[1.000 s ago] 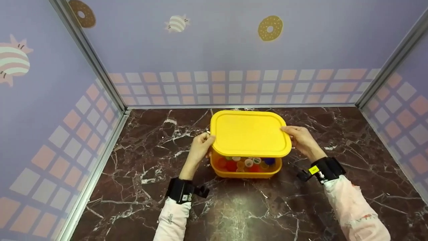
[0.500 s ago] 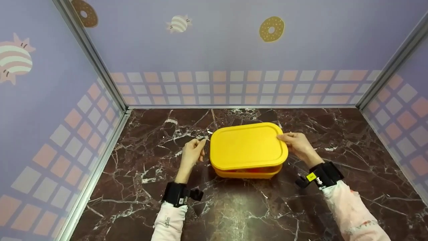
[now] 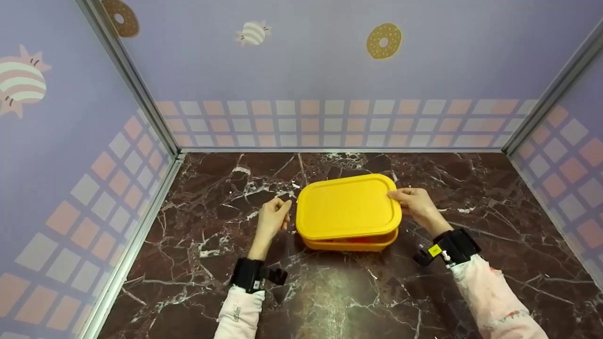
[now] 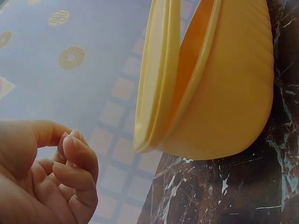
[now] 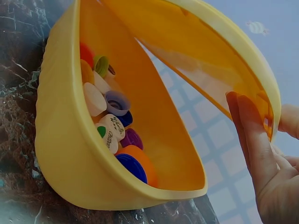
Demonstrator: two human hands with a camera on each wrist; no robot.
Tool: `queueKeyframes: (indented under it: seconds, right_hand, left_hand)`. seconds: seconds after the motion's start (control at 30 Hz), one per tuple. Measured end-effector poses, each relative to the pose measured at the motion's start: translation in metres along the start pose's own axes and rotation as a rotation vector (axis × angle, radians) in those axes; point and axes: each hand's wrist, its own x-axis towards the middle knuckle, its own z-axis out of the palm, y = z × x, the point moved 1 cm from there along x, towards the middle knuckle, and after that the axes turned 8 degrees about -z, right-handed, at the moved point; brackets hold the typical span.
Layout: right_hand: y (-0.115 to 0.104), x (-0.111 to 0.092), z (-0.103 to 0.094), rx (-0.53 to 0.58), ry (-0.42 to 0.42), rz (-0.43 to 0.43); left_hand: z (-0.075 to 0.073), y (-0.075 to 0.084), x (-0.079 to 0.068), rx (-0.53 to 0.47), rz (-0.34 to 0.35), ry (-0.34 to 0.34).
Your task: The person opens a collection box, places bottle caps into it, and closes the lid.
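A yellow lid [image 3: 348, 206] lies tilted over a yellow plastic box [image 3: 351, 246], its right end raised. My right hand [image 3: 416, 205] pinches the lid's right edge, thumb on top and fingers [image 5: 252, 133] beneath. Through the gap in the right wrist view, several coloured bottle caps [image 5: 117, 102] show inside the box. My left hand [image 3: 273, 217] is just left of the lid, apart from it. In the left wrist view its fingers [image 4: 79, 179] are curled, thumb against the fingertips, with nothing held. There the lid's lower end touches or nearly touches the box rim.
The box stands on a dark marbled tabletop [image 3: 212, 282]. Purple panels with a checkered band [image 3: 320, 123] enclose the back and both sides. A black wrist camera mount [image 3: 259, 275] sits on the left forearm, another [image 3: 447, 247] on the right.
The lid has come down and toward me over the box, its left end lowered. My left hand has let go of the lid and moved left; the right hand still pinches it, slightly lower.
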Motion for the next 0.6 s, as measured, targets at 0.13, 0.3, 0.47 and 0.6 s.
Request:
queueKeyframes:
  seconds: [0.13,0.3,0.47,0.6]
  right_hand:
    - [0.0001,-0.0011,0.0011,-0.007,-0.002,0.003]
    - [0.0019,-0.0027,0.0007,-0.035,-0.004,0.011]
    - [0.0058,-0.0036,-0.0016,-0.164,-0.012,0.011]
    - [0.0072,-0.0043,-0.0042,-0.339,-0.007,0.02]
  left_hand:
    - [0.0003,-0.0013,0.0002,0.002,-0.016,-0.003]
    - [0.001,-0.0031,0.0011,0.002,-0.019,-0.009]
    - [0.0014,-0.0029,0.0008,0.038,-0.011,-0.015]
    - [0.0017,-0.0046,0.0004,0.057,-0.021,-0.023]
